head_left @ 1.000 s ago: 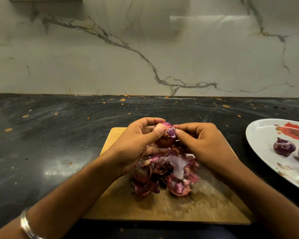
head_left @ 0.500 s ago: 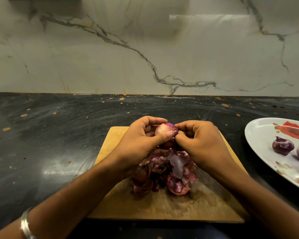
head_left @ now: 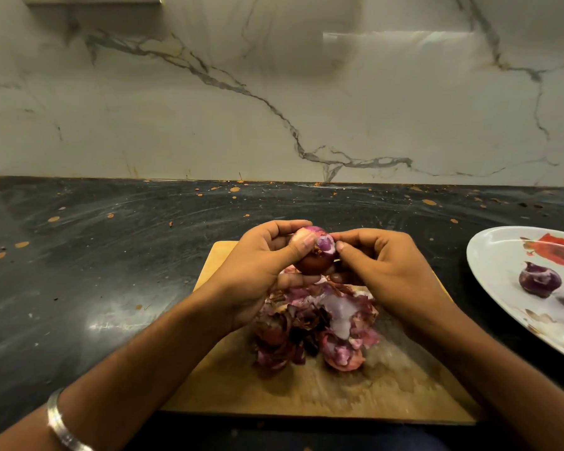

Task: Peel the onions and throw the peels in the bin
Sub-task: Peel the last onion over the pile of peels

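Black stone countertop [head_left: 111, 271] carries the wooden chopping board [head_left: 274, 395], the reference for all positions. Right of the board, a white oval plate [head_left: 495, 255] holds a peeled onion [head_left: 539, 281], presumably kept apart from the waste. On the board's centre lies the peel pile [head_left: 316, 327], not yet binned. Above the board's far half, the left hand [head_left: 258, 271] wraps its fingers round the red onion [head_left: 316, 255], steadying it, while the right hand [head_left: 381, 271] pinches at its skin, apparently to strip it.
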`<action>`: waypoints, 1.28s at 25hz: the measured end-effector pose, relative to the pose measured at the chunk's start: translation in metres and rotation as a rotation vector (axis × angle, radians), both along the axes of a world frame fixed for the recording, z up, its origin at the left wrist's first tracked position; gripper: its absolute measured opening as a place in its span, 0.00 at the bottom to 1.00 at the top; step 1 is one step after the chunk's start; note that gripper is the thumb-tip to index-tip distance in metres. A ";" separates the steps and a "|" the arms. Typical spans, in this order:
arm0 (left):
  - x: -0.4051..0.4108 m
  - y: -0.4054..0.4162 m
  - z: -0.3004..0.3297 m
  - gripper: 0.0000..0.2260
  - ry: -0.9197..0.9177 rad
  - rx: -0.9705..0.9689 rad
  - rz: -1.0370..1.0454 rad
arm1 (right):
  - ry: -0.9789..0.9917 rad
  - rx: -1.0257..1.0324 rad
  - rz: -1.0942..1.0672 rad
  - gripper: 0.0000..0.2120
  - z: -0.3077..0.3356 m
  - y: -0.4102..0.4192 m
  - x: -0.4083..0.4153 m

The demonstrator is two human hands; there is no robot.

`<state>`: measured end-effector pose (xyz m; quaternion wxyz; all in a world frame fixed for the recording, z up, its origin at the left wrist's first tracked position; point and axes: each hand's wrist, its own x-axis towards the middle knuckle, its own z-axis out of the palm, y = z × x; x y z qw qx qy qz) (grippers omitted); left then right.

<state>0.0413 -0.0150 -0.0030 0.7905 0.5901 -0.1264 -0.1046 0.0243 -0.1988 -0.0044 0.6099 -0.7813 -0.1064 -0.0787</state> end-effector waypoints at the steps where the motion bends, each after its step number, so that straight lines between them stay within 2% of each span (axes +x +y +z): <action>1: 0.000 0.001 0.001 0.20 0.006 -0.014 -0.017 | 0.050 0.089 0.021 0.07 0.001 -0.001 0.000; 3: 0.001 0.001 0.001 0.20 0.007 -0.021 -0.031 | 0.130 0.196 0.053 0.07 0.003 -0.003 -0.001; 8: 0.000 0.000 -0.001 0.20 -0.003 0.027 -0.031 | 0.194 0.162 0.047 0.06 0.005 -0.001 -0.001; 13: 0.001 0.004 0.000 0.19 -0.018 0.050 -0.077 | 0.105 0.030 0.065 0.07 0.010 -0.003 -0.004; 17: 0.001 0.002 -0.002 0.18 -0.047 0.081 -0.075 | -0.041 -0.167 -0.069 0.05 0.007 -0.001 -0.004; 22: 0.002 0.002 -0.002 0.16 -0.051 0.084 -0.079 | -0.128 -0.204 -0.163 0.04 0.006 0.005 -0.006; 26: 0.001 0.002 -0.001 0.17 -0.037 0.026 -0.122 | -0.129 -0.151 -0.178 0.06 0.006 0.001 -0.004; 32: 0.004 0.005 0.000 0.18 -0.014 0.006 -0.110 | 0.100 0.158 -0.008 0.06 0.007 0.000 -0.003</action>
